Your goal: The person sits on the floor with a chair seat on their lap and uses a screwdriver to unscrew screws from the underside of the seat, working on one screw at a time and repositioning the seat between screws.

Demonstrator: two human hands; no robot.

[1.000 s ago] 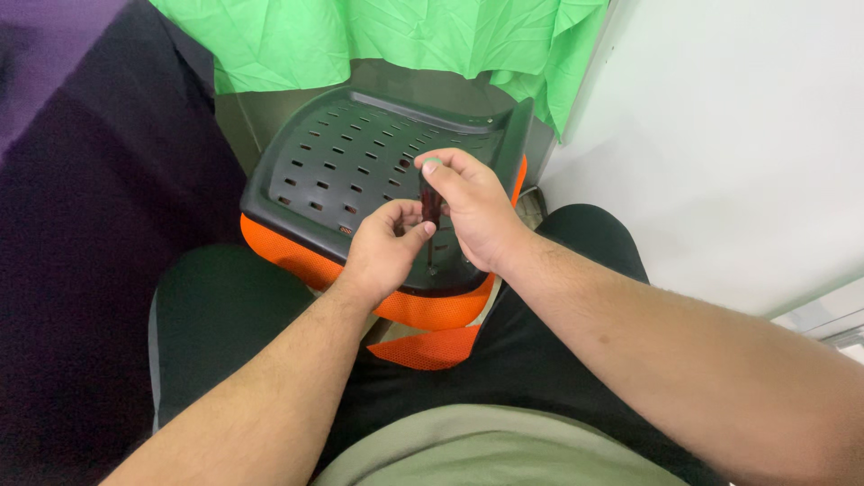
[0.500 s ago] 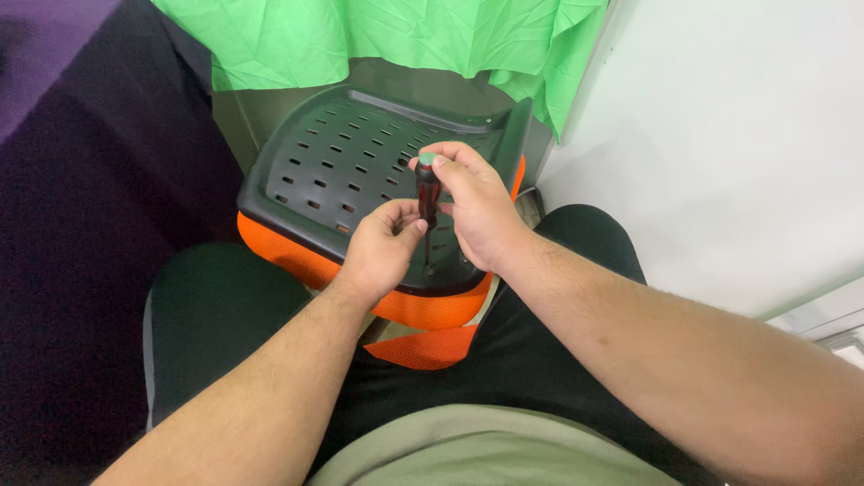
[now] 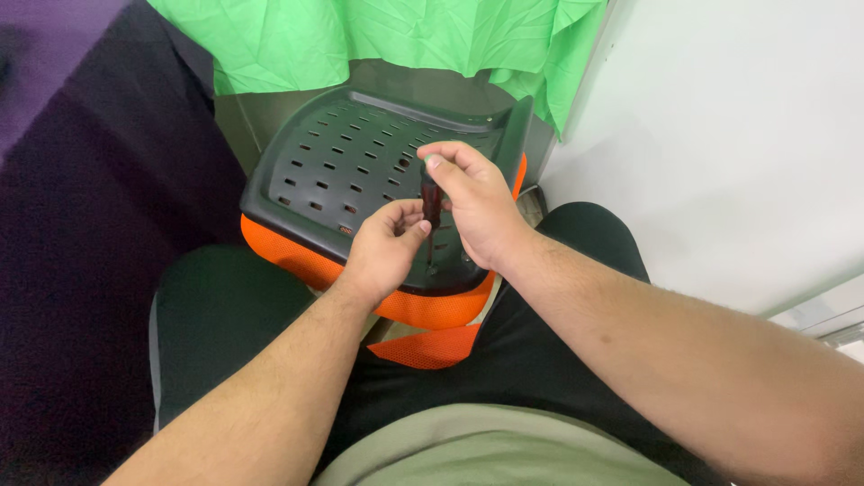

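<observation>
A black perforated plastic chair seat (image 3: 351, 171) with an orange mesh cushion (image 3: 297, 256) under it rests upside down against my knees. My right hand (image 3: 477, 202) grips the dark red handle of a screwdriver (image 3: 431, 200), held upright with its shaft pointing down at the near edge of the seat. My left hand (image 3: 387, 247) pinches the lower part of the screwdriver with thumb and fingers. The tip is hidden between my hands.
Green cloth (image 3: 378, 40) hangs behind the seat. A white wall (image 3: 720, 135) runs along the right. Dark purple and black surface (image 3: 81, 180) fills the left. My dark trousers (image 3: 576, 243) and a black chair edge (image 3: 207, 306) lie below.
My right hand has lifted slightly and turned, so more of the screwdriver handle shows. The left hand stays at the shaft. The seat has not moved.
</observation>
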